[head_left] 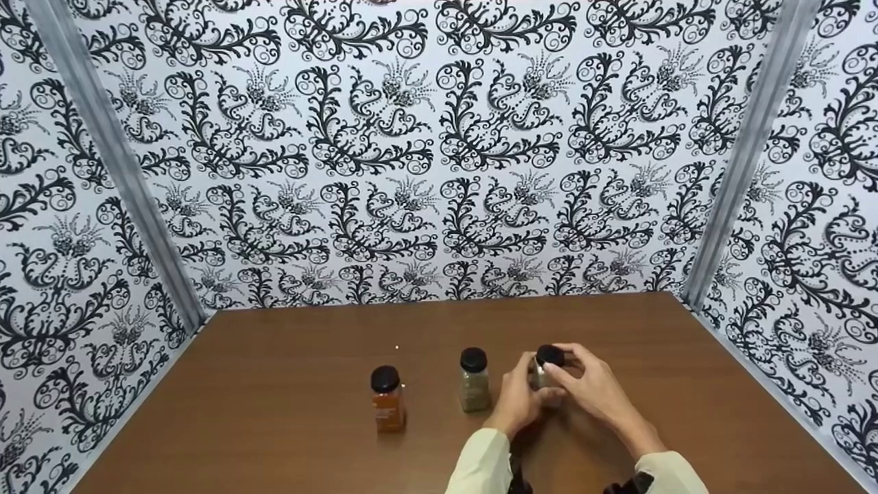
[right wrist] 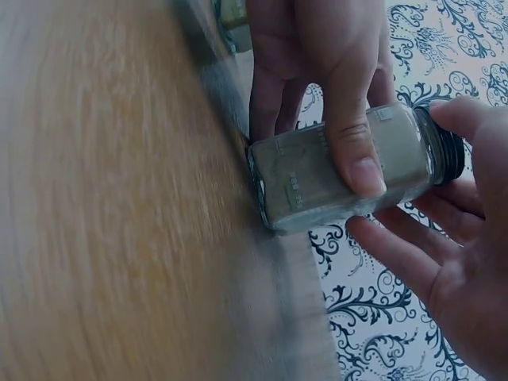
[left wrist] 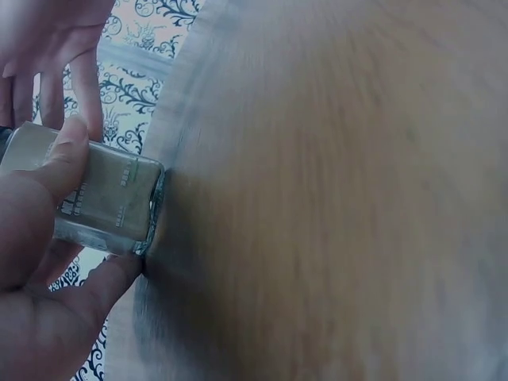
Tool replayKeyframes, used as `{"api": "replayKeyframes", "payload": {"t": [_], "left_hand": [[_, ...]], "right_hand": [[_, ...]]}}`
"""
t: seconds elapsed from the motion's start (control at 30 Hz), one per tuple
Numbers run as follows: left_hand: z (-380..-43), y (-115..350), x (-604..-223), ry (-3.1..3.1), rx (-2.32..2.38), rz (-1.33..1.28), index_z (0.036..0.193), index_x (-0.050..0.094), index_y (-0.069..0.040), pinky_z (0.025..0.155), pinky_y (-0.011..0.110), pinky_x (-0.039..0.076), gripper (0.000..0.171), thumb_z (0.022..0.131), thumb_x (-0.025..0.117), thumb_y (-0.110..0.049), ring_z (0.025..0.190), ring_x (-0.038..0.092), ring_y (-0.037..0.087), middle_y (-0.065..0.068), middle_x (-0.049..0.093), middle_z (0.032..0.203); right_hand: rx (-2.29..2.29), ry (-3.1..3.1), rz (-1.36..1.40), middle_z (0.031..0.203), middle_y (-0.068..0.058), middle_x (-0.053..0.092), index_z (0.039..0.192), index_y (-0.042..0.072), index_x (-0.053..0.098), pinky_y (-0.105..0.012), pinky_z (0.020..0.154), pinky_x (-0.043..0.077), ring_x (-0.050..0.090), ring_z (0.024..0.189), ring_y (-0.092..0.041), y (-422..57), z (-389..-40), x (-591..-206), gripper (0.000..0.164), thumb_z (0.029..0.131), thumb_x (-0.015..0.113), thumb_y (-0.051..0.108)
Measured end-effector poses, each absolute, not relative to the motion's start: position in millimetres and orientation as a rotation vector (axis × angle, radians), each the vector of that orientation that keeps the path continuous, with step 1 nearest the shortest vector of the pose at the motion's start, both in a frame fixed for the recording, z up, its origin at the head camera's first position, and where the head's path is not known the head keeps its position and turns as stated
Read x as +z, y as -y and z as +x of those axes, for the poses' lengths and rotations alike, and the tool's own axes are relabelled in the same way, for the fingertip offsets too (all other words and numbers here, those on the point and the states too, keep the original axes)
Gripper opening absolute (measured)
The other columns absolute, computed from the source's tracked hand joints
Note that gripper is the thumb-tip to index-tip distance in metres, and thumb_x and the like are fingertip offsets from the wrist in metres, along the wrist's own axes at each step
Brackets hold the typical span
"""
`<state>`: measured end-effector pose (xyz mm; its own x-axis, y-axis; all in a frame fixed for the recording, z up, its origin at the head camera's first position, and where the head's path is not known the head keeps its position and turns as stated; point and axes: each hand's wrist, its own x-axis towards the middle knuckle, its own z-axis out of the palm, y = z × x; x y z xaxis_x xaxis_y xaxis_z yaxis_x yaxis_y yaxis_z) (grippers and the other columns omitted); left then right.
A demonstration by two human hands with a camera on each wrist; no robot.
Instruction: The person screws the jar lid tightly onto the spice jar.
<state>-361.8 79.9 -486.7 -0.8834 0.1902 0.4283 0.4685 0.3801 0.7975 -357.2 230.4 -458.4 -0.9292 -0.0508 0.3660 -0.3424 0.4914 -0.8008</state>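
My left hand [head_left: 516, 399] grips a square glass spice jar [right wrist: 302, 178] around its body, the thumb lying across the front face. The jar holds a pale greyish-tan powder and carries small light print. At its black ribbed lid [right wrist: 448, 155], my right hand [head_left: 595, 387] pinches with thumb and fingers. In the left wrist view, the base of the jar [left wrist: 119, 194] is right at the tabletop, one left fingertip close beside it. Just left of my hands in the head view stands a jar of greenish contents [head_left: 475, 391], upright with a black lid.
Farther left, a jar of orange-red spice [head_left: 389, 410] with a black lid stands upright on the brown wooden table [head_left: 288, 363]. Small white specks lie near it. Patterned black-and-white panels [head_left: 439, 151] enclose the table at the back and both sides.
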Motion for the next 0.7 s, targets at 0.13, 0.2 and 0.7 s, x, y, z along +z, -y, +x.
{"api": "replayKeyframes", "payload": {"t": [0.13,0.2,0.7], "left_hand": [[-362.6,-79.8,-488.0,2.393,-1.54,-0.571,0.122,0.057,-0.016,0.083,0.024,0.056,0.047,0.083,0.082,-0.02,0.104,0.07,0.017,0.008,0.072,0.118],[-362.5,-79.5,-488.9,2.392,-1.572,-0.569,0.122,0.057,-0.016,0.081,0.023,0.055,0.046,0.083,0.082,-0.019,0.102,0.069,0.015,0.008,0.072,0.117],[-365.2,-78.3,-490.4,2.34,-1.687,-0.598,0.121,0.059,-0.015,0.075,0.018,0.053,0.048,0.079,0.084,-0.018,0.096,0.069,0.01,0.006,0.072,0.11]], "right_hand": [[1.405,2.444,0.323,0.118,-0.014,0.07,0.119,0.009,0.062,-0.035,0.097,0.056,0.067,0.113,-0.027,-228.6,-358.3,-461.0,0.03,0.093,0.072,0.018],[1.406,2.436,0.324,0.118,-0.013,0.07,0.117,0.01,0.061,-0.035,0.097,0.056,0.067,0.112,-0.027,-227.9,-357.5,-461.9,0.03,0.093,0.073,0.021],[1.453,2.369,0.325,0.125,-0.013,0.068,0.127,0.011,0.067,-0.032,0.091,0.057,0.067,0.113,-0.031,-226.6,-356.5,-461.3,0.039,0.09,0.076,0.018]]}}
